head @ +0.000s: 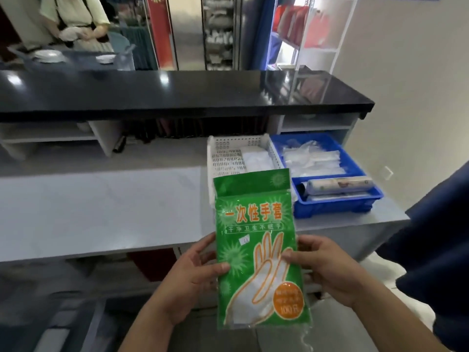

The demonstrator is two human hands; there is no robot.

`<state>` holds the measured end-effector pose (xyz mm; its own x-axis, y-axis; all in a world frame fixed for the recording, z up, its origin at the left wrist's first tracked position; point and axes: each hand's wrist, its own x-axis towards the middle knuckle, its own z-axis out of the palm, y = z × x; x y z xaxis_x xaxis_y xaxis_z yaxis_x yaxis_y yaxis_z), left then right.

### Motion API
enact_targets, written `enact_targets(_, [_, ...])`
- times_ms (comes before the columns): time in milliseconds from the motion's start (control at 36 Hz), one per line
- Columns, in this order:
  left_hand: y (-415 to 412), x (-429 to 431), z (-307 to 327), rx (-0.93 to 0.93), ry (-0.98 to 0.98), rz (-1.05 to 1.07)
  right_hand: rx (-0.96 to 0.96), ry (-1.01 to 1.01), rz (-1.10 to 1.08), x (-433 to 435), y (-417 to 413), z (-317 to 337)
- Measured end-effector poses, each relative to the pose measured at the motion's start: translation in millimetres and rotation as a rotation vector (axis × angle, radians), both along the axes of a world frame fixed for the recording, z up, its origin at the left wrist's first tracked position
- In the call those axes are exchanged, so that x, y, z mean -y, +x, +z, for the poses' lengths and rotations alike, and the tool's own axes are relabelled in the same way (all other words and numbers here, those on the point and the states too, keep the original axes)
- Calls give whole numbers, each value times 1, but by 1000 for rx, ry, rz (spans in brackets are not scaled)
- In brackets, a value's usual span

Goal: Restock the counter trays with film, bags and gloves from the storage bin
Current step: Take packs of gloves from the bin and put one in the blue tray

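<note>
Green plastic glove packet (pixel 256 250), printed with a hand outline and Chinese lettering, is held upright close to the viewer, in the air in front of a pale grey counter (pixel 101 207). The left hand (pixel 193 280) grips the packet's left edge, thumb on the front and fingers behind. The right hand (pixel 327 270) pinches the right edge the same way. With both hands clamped on it, one on each side, the floppy packet stays flat with its printed face toward the person, probably so the label can be read before it is put away.

Two trays sit side by side on the counter beyond, toward the right. A white slotted tray (pixel 228 144) holds white packets (pixel 256 158) along its right side, and its left part shows bare base. Just to its right, a blue tray (pixel 330 208) holds clear bags (pixel 312 158) at the back and a roll of film (pixel 337 185) lying across the front. The packet's top edge overlaps the white tray in this view but is nearer the camera, not resting in it.

Film and bags look stocked, so gloves seem to be the step in hand, and the open space in the white tray looks the likely spot. The storage bin cannot be made out. A glossy black ledge (pixel 177 92) runs above the counter, and another person (pixel 76 24) stands beyond it at upper left.
</note>
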<state>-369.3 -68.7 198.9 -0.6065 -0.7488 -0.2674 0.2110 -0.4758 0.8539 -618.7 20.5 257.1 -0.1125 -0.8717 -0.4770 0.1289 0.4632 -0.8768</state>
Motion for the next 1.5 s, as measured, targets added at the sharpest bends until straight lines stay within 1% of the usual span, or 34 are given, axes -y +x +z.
enact_targets(56, [-36, -10, 2, 13, -5, 28, 8, -16, 2, -12, -36, 2])
enact_targets(222, [-135, -42, -1, 0, -29, -20, 106, -28, 36, -43, -142, -3])
enact_targets(361, [-204, -51, 3, 104, -61, 7, 135, -62, -45, -57, -202, -10])
enact_targets(583, [-289, -14, 28, 125, -114, 32, 61, -269, -164, -46, -265, 5])
enact_targets(694, [-323, 14, 40, 93, -170, 25, 39, -337, -234, -24, -290, 21])
enact_targets(833, [-356, 60, 40, 32, -199, 18, -51, -393, -287, 25, -313, 39])
enact_targets(972, [-379, 111, 38, 28, -256, 37, -154, -408, -254, 84, -335, 57])
enact_targets(1056, [-389, 143, 33, 9, -264, 23, -262, -422, -201, 119, -351, 66])
enact_targets(1111, [-394, 165, 28, 32, -295, 47, -369, -440, -149, 142, -362, 69])
enact_targets(1139, [-395, 177, 24, 84, -338, 89, -422, -444, -124, 153, -368, 70])
enact_targets(1167, [-396, 189, 19, 179, -403, 144, -471, -444, -105, 164, -373, 70])
enact_targets(1194, [-396, 200, 13, 310, -485, 197, -520, -443, -89, 175, -378, 71])
enact_targets(1250, [-390, 219, -1, 632, -632, 287, -640, -452, -48, 197, -388, 73])
enact_targets(1306, [-383, 229, -15, 841, -640, 291, -781, -475, -7, 213, -395, 77])
enact_targets(1389, [-373, 233, -32, 1013, -585, 222, -1072, -490, 111, 242, -403, 78])
enact_targets(1444, [-370, 233, -40, 1064, -573, 207, -1240, -499, 170, 263, -407, 75])
enact_targets(1500, [-368, 234, -45, 1099, -536, 215, -1347, -517, 251, 286, -407, 68])
